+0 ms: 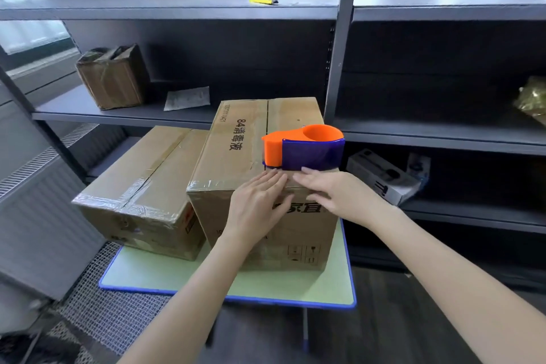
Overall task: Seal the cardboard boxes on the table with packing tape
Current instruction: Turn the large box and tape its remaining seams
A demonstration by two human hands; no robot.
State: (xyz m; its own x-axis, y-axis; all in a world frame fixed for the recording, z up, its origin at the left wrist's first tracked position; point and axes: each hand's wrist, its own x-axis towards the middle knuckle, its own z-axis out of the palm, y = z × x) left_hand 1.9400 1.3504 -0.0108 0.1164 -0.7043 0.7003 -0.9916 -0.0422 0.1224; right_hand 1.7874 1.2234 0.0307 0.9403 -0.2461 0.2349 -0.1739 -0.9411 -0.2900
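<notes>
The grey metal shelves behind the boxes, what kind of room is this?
Probably a storeroom or packing room. Long grey metal shelves line the wall, holding a small taped cardboard parcel. Two brown cardboard boxes sit on a small green table, with an orange tape dispenser on one.

Two cardboard boxes stand on the surface (266, 289): a taller box (236, 151) toward its right edge and a lower taped box (141, 183) at its left edge. One orange tape dispenser (301, 148) sits on the taller box. A third, smaller box (113, 77) is on the shelf (147, 114), beside one flat packet (187, 97). One yellow cutter (263, 1) lies on the upper shelf (147, 6).
</notes>
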